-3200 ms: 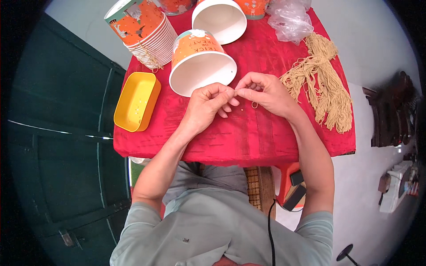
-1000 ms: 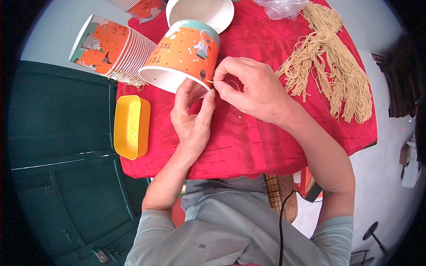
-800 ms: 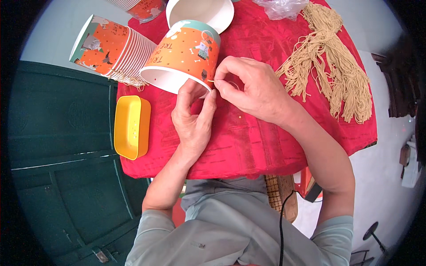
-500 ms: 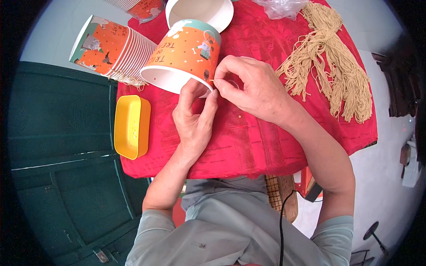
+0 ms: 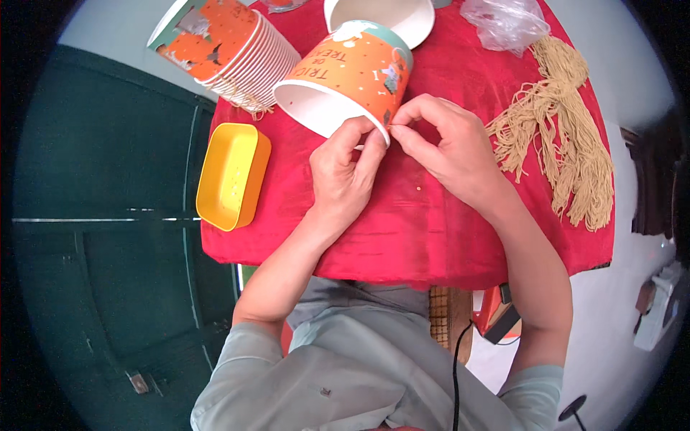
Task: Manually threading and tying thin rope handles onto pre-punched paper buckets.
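An orange paper bucket [image 5: 345, 68] with a teal base band and Halloween drawings lies tipped on its side, its white-rimmed mouth toward me. My left hand [image 5: 343, 169] grips the rim at its lower right, fingers inside the mouth and thumb outside. Right beside that spot, my right hand [image 5: 449, 144] has thumb and forefinger pinched together against the bucket's wall, just above the rim. What sits between those fingertips is too small to make out. A bundle of tan cords [image 5: 564, 136] lies to the right of my right hand.
Nested paper buckets [image 5: 226, 54] lie at the far left, cords hanging from their rims. A yellow plastic tub [image 5: 260, 169] with small bits inside stands nearer. Behind are a white bucket [image 5: 384, 21] and a clear plastic bag [image 5: 505, 25]. Red cloth [image 5: 402, 241] covers the table.
The whole scene has shifted rightward in the picture as the view turned. Both hands stay at the bucket's rim; the right fingertips remain pinched close to the wall.
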`<state>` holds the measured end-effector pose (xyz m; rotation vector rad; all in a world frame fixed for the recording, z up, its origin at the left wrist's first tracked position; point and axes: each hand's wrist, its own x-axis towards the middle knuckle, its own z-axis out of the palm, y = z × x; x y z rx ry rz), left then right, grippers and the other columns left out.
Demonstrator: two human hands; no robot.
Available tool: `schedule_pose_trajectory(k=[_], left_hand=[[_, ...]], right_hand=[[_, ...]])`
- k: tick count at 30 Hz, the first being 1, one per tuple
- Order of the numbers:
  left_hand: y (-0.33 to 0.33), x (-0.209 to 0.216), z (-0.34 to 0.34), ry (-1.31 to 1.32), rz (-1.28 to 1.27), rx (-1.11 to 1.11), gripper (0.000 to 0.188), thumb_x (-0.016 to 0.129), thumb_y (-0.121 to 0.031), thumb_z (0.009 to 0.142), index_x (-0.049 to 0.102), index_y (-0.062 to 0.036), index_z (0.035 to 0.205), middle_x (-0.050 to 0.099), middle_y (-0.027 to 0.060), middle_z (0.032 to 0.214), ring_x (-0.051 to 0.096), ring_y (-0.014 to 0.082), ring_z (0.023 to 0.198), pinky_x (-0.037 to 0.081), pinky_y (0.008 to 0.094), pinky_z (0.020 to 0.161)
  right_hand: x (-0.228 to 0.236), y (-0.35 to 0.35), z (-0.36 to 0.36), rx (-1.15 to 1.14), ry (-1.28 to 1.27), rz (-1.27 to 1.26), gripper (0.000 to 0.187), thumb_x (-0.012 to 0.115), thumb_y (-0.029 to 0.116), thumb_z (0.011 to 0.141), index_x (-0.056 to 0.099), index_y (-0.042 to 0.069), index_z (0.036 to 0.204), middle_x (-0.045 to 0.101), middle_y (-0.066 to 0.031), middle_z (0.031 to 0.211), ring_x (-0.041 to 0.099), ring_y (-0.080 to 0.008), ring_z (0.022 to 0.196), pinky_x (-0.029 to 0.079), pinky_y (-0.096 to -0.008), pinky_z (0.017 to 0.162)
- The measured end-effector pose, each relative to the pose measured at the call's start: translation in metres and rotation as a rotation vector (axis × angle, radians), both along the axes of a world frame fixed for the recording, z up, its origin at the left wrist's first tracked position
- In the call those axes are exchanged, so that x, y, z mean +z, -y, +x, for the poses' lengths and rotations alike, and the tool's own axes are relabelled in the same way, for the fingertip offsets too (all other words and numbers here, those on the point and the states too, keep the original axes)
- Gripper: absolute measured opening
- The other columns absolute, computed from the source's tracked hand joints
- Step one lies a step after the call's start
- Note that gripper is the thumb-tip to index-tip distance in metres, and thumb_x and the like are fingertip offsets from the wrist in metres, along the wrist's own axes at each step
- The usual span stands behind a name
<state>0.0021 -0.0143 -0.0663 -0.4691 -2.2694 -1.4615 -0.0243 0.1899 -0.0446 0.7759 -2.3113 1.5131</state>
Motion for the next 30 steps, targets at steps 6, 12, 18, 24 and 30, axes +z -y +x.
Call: schedule_pose_trajectory(k=[6, 12, 18, 24, 30], left_hand=[[0.003, 0.002, 0.003, 0.088, 0.213, -0.048, 0.004, 0.070, -0.002, 0.108, 0.072, 0.0016, 0.109, 0.079, 0.0069, 0.095, 0.076, 0.0111, 0.089, 0.061, 0.0292, 0.079], [0.006, 0.003, 0.008, 0.104, 0.205, -0.107, 0.006, 0.064, 0.001, 0.107, 0.068, 0.0008, 0.103, 0.071, 0.0026, 0.094, 0.063, 0.0089, 0.085, 0.053, 0.0279, 0.075], [0.024, 0.006, 0.012, 0.002, 0.095, -0.072, 0.011, 0.059, -0.004, 0.111, 0.069, 0.0019, 0.108, 0.072, 0.0090, 0.109, 0.069, 0.0171, 0.102, 0.056, 0.0343, 0.096], [0.008, 0.003, 0.010, -0.086, -0.018, -0.057, 0.011, 0.060, 0.000, 0.114, 0.069, 0.0032, 0.120, 0.075, 0.0120, 0.112, 0.071, 0.0182, 0.101, 0.058, 0.0331, 0.092], [0.008, 0.001, 0.013, -0.166, -0.154, -0.032, 0.022, 0.058, -0.002, 0.116, 0.069, 0.0048, 0.133, 0.077, 0.0175, 0.122, 0.075, 0.0250, 0.109, 0.060, 0.0370, 0.097]], right_hand=[[-0.002, 0.001, 0.002, 0.069, 0.263, -0.195, 0.013, 0.078, 0.010, 0.104, 0.074, 0.001, 0.113, 0.081, -0.0085, 0.102, 0.078, -0.0162, 0.096, 0.061, -0.0339, 0.088], [-0.007, 0.002, 0.006, 0.082, 0.172, -0.253, 0.016, 0.076, 0.006, 0.106, 0.073, 0.001, 0.121, 0.081, -0.0080, 0.109, 0.079, -0.0161, 0.102, 0.063, -0.0335, 0.092], [-0.008, 0.014, 0.002, 0.012, -0.347, -0.043, 0.019, 0.082, 0.011, 0.099, 0.073, 0.007, 0.116, 0.076, -0.0107, 0.107, 0.076, -0.0333, 0.100, 0.060, -0.0465, 0.088], [-0.016, 0.014, 0.001, -0.081, -0.480, 0.046, 0.029, 0.084, 0.010, 0.092, 0.071, 0.010, 0.118, 0.073, -0.0083, 0.109, 0.072, -0.0339, 0.108, 0.058, -0.0518, 0.107], [-0.019, 0.017, -0.002, -0.114, -0.535, 0.008, 0.030, 0.083, 0.006, 0.086, 0.068, 0.009, 0.112, 0.070, -0.0083, 0.104, 0.069, -0.0330, 0.105, 0.057, -0.0497, 0.098]])
